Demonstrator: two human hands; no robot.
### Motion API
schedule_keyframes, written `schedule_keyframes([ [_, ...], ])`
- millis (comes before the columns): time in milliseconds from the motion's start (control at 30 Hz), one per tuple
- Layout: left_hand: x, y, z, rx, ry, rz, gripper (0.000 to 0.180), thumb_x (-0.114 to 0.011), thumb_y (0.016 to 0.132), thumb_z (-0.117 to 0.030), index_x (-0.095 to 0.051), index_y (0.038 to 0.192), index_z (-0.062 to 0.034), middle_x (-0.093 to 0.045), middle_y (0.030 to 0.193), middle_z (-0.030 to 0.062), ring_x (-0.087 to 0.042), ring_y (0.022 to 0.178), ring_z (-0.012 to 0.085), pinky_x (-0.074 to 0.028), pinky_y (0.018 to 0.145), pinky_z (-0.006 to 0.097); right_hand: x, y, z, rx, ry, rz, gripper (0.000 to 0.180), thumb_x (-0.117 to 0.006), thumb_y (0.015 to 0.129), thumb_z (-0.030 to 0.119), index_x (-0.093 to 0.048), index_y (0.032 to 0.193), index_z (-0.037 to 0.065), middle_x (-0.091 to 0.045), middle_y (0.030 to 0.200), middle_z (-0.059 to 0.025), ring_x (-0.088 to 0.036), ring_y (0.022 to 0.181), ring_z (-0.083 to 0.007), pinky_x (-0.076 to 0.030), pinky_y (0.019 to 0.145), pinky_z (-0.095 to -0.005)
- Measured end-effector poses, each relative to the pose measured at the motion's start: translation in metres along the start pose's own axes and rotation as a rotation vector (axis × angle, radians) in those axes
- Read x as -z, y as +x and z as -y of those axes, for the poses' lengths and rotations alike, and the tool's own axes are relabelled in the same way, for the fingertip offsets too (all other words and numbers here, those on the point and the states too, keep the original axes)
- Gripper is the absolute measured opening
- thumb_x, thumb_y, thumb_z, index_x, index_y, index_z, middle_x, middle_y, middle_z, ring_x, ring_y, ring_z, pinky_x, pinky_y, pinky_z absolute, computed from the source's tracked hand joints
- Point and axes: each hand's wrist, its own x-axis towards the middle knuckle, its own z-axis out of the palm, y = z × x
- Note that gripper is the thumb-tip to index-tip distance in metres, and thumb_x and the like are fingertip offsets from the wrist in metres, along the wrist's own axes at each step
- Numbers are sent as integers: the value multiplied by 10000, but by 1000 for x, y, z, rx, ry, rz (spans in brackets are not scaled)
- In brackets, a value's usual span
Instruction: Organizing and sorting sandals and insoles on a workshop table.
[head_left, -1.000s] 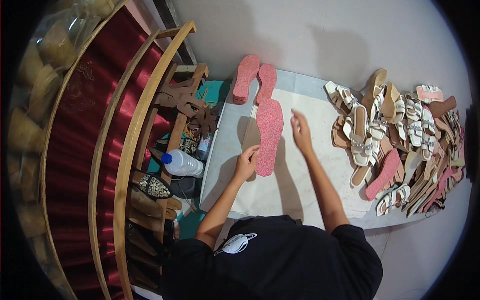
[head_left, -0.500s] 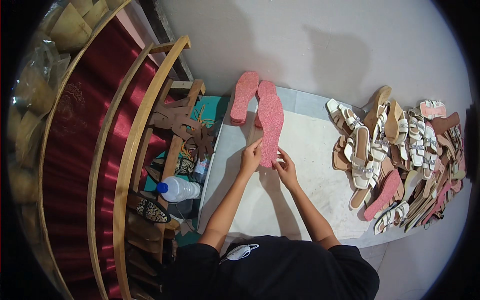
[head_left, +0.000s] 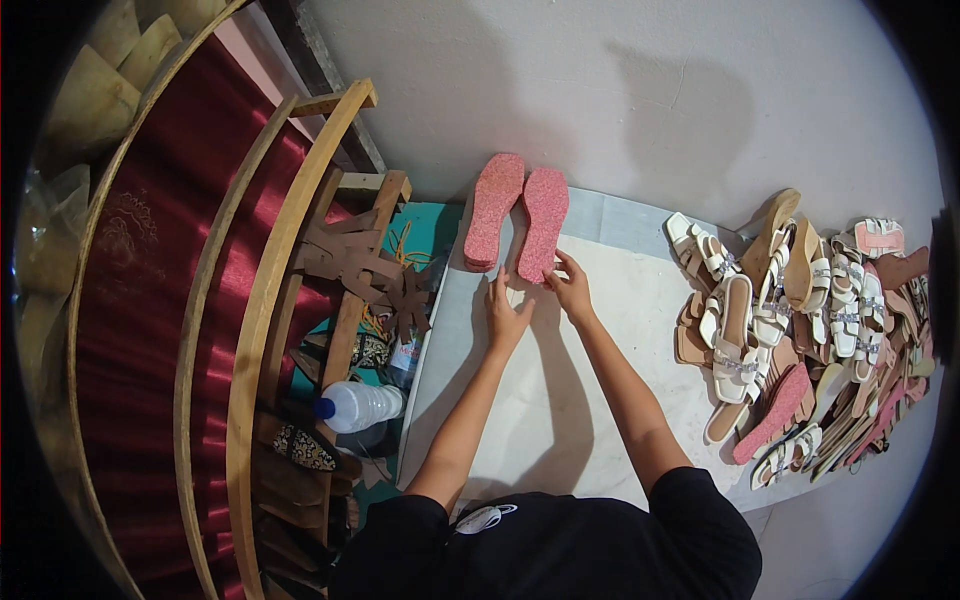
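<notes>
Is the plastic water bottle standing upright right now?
No, the water bottle lies on its side beside the white mat, with its blue cap pointing toward the curved wooden frame.

bottle label (head_left: 405, 352) | lower left, by shelf | white, small

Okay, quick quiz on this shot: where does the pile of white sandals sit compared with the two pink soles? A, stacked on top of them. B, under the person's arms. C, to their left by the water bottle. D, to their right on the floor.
D: the white sandals are heaped to the right of the two pink soles, with bare white sheet between them.
</notes>
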Motion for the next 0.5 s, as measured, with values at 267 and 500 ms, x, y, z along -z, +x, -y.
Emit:
schedule_keyframes([
  [267, -18, 17, -6, 70, 83, -8, 792, -744, 558, -132, -364, 1244, -24, -496, 1121, 159, -450, 1055, 330, -334, 905, 425, 2, 17, -17, -7, -86, -25, 473, -568, 816, 42, -395, 1254, 10, -532, 906, -74, -569, 724, -135, -486, 623, -239],
  [500, -26, 13, 3, 66, 148, -23, 735, -730, 569, -119, -395, 1218, -39, -494, 1145, 145, -428, 1093, 321, -298, 932, 431, 4, 18, -14, -40, -56, -13, 472, -578, 813, 55, -404, 1249, 2, -532, 898, -70, -569, 758, -137, -484, 647, -238],
])
